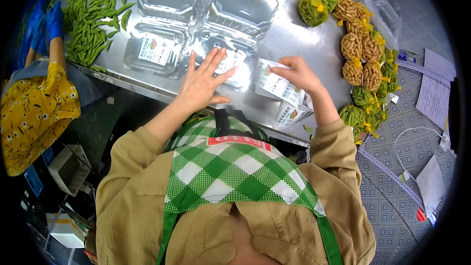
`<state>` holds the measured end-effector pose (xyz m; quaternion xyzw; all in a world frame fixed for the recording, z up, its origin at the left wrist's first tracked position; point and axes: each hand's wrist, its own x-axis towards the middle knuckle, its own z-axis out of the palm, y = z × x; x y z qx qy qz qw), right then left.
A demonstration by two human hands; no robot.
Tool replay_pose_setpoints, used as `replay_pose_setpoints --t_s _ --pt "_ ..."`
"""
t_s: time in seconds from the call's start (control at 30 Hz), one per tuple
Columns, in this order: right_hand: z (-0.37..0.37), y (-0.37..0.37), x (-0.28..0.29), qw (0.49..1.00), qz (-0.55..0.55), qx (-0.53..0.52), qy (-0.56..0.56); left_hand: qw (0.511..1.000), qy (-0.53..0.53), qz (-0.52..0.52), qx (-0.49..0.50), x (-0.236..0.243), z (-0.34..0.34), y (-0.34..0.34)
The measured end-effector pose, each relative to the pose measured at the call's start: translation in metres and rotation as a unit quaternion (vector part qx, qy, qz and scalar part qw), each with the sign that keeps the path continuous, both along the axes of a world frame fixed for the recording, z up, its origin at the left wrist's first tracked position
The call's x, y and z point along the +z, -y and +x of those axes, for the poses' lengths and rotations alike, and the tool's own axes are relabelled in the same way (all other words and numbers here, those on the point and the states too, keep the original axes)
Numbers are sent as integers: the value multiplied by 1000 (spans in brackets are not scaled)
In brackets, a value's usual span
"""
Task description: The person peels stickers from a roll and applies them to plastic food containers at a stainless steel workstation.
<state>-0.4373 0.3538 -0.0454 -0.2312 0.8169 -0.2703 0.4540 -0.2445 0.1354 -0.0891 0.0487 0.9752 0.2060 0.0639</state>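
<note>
Left hand (pixel 200 83): fingers spread, grasping nothing, touching the label (pixel 235 59) on a tray (pixel 249 50) near the table's (pixel 299 39) near edge. Right hand (pixel 300 74) pinches a label strip (pixel 277 84). Judgement: smooth outward from the label's middle, pressing lightly.

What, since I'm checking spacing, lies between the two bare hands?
From the left hand, the head view shows part of a clear tray, then the labels the right hand holds.

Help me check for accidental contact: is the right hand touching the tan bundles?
Apart. The head view shows a plain stretch of steel tabletop between the right hand and the nearest tan bundles.
</note>
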Motion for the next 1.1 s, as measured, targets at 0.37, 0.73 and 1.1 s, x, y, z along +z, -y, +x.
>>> replay_pose_setpoints --t_s 0.37,0.73,1.1 --pt "37 -19 21 986 -118 -87 75 983 -60 -169 -30 25 -169 58" --pt "27 -17 25 979 -159 -105 70 983 -44 -137 -114 23 -197 75" --pt "-10 -3 15 808 -441 -340 191 983 -162 1 -83 86 -154 69"
